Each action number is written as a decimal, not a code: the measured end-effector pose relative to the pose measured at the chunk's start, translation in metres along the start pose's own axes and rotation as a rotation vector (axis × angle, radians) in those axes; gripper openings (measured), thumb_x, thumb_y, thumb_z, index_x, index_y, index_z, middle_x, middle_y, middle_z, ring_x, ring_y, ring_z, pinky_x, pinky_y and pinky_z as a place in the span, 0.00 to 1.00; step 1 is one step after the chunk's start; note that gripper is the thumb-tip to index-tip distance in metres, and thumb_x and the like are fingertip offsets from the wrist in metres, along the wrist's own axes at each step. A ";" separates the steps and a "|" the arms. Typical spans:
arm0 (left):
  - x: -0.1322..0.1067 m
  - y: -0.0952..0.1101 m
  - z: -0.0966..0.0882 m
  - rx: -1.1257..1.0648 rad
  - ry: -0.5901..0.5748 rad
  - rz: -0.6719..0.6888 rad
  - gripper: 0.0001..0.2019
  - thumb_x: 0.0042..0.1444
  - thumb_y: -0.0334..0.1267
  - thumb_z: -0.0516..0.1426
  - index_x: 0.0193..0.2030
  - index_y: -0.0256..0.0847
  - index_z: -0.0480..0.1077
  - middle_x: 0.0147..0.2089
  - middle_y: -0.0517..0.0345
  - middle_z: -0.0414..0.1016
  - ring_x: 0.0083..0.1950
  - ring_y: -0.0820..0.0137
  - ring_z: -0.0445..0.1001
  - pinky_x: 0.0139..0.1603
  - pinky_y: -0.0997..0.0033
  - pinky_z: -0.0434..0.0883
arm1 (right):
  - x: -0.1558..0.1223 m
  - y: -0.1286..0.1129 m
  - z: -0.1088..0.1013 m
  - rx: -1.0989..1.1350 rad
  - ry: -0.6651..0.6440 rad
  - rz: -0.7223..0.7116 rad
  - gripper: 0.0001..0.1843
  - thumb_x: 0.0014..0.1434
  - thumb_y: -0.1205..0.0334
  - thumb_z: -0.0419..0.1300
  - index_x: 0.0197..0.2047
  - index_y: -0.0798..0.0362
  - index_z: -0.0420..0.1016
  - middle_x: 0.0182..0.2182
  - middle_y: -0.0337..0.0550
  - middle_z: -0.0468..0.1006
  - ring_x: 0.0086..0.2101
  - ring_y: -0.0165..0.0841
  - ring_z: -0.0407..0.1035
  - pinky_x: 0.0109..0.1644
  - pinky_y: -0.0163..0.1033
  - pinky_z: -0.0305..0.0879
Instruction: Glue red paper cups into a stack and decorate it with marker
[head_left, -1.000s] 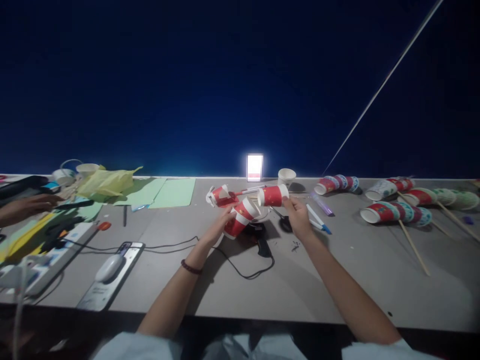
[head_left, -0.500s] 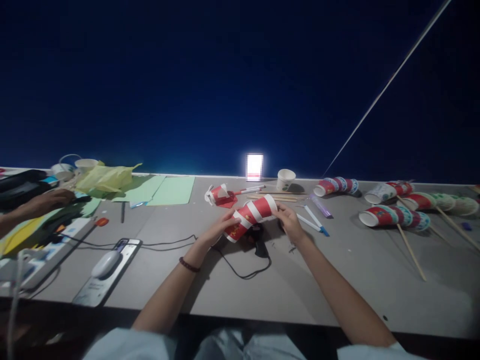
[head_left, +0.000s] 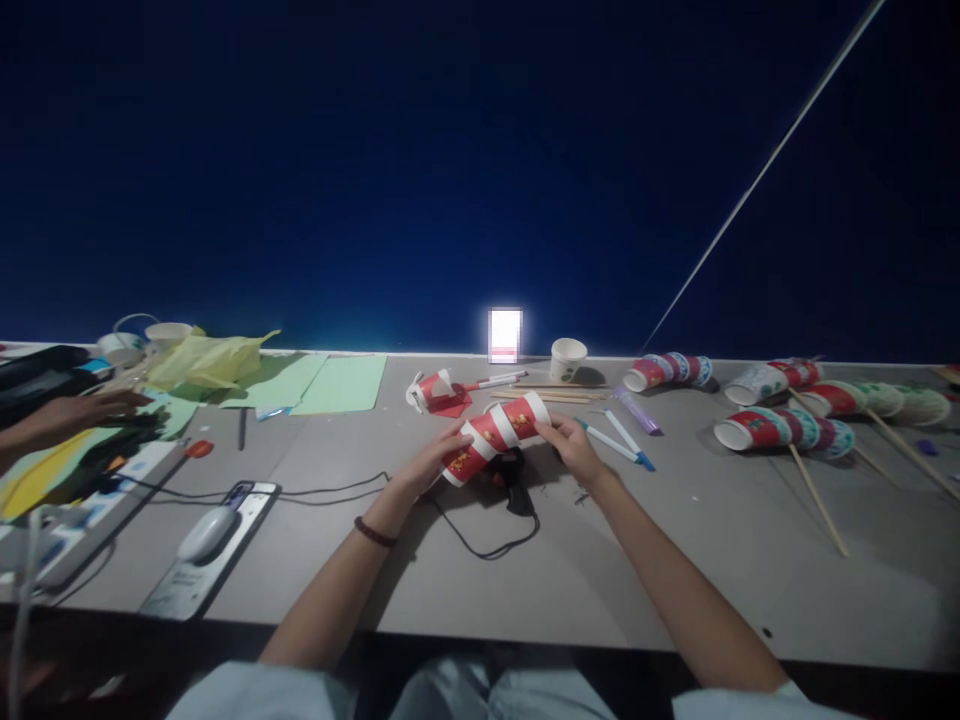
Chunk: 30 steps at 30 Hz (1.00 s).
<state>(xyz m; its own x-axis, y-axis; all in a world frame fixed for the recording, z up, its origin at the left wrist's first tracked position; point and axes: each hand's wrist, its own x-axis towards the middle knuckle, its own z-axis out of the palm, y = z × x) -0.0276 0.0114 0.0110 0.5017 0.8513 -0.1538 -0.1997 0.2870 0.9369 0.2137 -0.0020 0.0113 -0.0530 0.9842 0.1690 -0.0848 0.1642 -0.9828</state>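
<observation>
red-and-white cup stack [head_left: 501,436] is up between both hands, over the worktop [head_left: 600,590]. long axis runs on a slant: near-left end low, far-right end high. neither hand is nearer; each is on it, one per end.

left hand [head_left: 431,463]: fingers curled round the near-left end, thumb on the side facing the wearer. right hand [head_left: 576,450]: fingers pinching the far-right end by its edge, thumb toward the wearer; the fingertips behind are hidden. so the stack lies right of the left fingers, left of the right ones, spanning the gap. can't tell whether the cups are bonded or just nested.

below it: black corded device [head_left: 517,497], partly covered by the stack; can't make out contact. just beyond: wooden sticks [head_left: 551,396], and a red cup with cut white strips [head_left: 435,389] lying on its side. white cup [head_left: 568,361] stands upright farther back. pens [head_left: 628,440] lie right of the right hand, apart from it.
</observation>
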 end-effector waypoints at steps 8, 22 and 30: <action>0.001 0.000 -0.001 0.003 0.073 0.061 0.29 0.48 0.48 0.65 0.57 0.40 0.72 0.53 0.46 0.79 0.50 0.53 0.78 0.48 0.59 0.73 | -0.006 0.003 0.008 0.001 -0.087 0.063 0.20 0.45 0.48 0.72 0.39 0.50 0.82 0.38 0.44 0.85 0.41 0.42 0.78 0.49 0.48 0.73; 0.001 -0.003 -0.002 -0.059 0.045 0.069 0.29 0.49 0.45 0.67 0.58 0.40 0.72 0.55 0.48 0.79 0.52 0.55 0.78 0.50 0.63 0.71 | -0.003 0.015 0.003 -0.198 -0.074 0.043 0.17 0.48 0.53 0.67 0.37 0.56 0.83 0.37 0.45 0.85 0.39 0.42 0.78 0.48 0.45 0.72; 0.002 -0.004 -0.003 -0.050 0.040 0.073 0.28 0.50 0.45 0.66 0.58 0.40 0.73 0.55 0.48 0.79 0.52 0.55 0.77 0.51 0.64 0.70 | -0.003 0.018 0.003 -0.267 -0.058 0.017 0.17 0.49 0.52 0.65 0.37 0.56 0.83 0.37 0.46 0.85 0.38 0.43 0.78 0.46 0.46 0.73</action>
<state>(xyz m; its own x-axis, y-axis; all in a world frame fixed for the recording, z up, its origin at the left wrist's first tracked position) -0.0286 0.0131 0.0062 0.4505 0.8873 -0.0989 -0.2768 0.2441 0.9294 0.2096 -0.0025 -0.0068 -0.1097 0.9827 0.1492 0.1819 0.1674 -0.9690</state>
